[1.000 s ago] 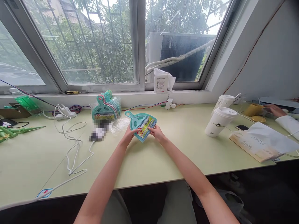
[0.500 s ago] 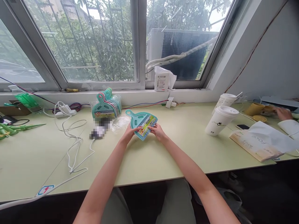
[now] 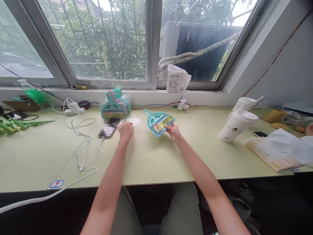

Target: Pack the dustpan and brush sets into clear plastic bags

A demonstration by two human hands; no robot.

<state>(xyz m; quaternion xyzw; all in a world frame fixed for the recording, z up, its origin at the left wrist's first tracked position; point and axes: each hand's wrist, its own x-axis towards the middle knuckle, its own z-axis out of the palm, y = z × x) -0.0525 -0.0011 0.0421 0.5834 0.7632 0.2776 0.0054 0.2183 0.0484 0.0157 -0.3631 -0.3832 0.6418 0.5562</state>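
My right hand grips the lower right edge of a teal dustpan, which is held tilted above the table with its handle toward the upper left. A striped brush and a yellow printed label lie across its front. To the left, my left hand has its fingers curled onto a crumpled clear plastic bag on the table. Behind that hand stands a row of similar dustpans in plastic wrapping, teal with a pink edge among them.
A blurred phone with a white charging cable lies left of my left hand. On the right are white lidded cups, a tissue pack and another person's hand. A power strip sits near the window wall.
My left hand has let go of the dustpan and moved left onto the plastic bag. My right hand alone keeps the dustpan. The view has shifted slightly.
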